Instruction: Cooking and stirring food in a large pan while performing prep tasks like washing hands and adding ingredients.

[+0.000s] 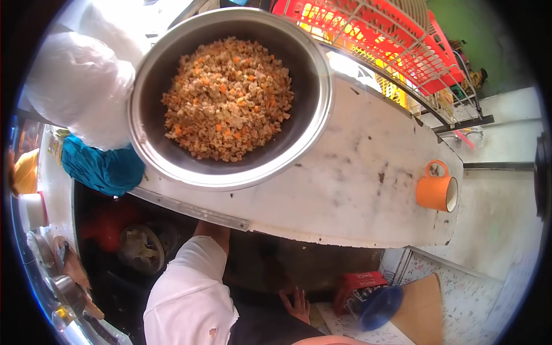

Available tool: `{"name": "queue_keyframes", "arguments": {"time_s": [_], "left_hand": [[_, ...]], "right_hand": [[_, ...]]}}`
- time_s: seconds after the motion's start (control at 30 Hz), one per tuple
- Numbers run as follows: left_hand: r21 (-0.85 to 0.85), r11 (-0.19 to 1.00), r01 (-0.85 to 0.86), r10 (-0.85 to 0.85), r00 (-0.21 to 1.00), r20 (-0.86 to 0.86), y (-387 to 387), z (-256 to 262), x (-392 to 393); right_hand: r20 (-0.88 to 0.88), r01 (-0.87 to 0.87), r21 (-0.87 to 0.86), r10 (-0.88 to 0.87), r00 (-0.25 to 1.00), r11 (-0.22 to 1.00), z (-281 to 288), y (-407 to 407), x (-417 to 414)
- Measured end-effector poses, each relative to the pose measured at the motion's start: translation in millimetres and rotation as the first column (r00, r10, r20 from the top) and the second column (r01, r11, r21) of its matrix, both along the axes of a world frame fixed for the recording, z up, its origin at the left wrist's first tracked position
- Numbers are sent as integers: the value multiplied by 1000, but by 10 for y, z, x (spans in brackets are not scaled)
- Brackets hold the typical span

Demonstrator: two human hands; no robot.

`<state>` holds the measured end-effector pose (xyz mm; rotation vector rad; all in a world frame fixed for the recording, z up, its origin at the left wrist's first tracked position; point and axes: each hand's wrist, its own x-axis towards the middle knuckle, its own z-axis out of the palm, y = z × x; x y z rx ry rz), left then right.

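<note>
My right hand (296, 305) is low in the view, its fingers apart and nothing seen in them, near a red crate (360, 280) and a blue plastic basin (381, 307). An arm in a light sleeve reaches beneath the worktop; its hand is hidden, and my left hand cannot be seen. Before me a large metal bowl (319, 129) holds a mound of crumbly cooked food with orange bits (228, 99). It rests on the worn white worktop (345, 181). An orange mug (432, 192) lies or stands near the worktop's right end.
White plastic bags (82, 82) and a teal cloth or bag (103, 166) sit left of the bowl. A wire dish rack (388, 82) with a red basket (414, 56) stands at the upper right. Below the worktop is a container (142, 248); a brown board (420, 308) leans at the lower right.
</note>
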<state>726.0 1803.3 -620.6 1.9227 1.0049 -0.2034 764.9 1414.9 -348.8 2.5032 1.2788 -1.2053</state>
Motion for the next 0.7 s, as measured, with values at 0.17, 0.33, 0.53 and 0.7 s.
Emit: {"name": "queue_keyframes", "arguments": {"time_s": [0.17,0.33,0.53,0.7], "left_hand": [[-21,999,-48,49,998,49,-96,-221,176],[-24,995,-99,101,989,108,-87,-325,315],[-23,986,-163,164,974,153,-56,-490,274],[-17,975,-220,220,957,189,-75,-319,202]], "right_hand": [[6,23,25,-23,1000,999,-230,-149,98],[64,-56,38,54,997,998,-446,-221,98],[-47,110,103,-106,993,989,-302,49,242],[89,-91,98,82,993,991,-412,-44,360]]}}
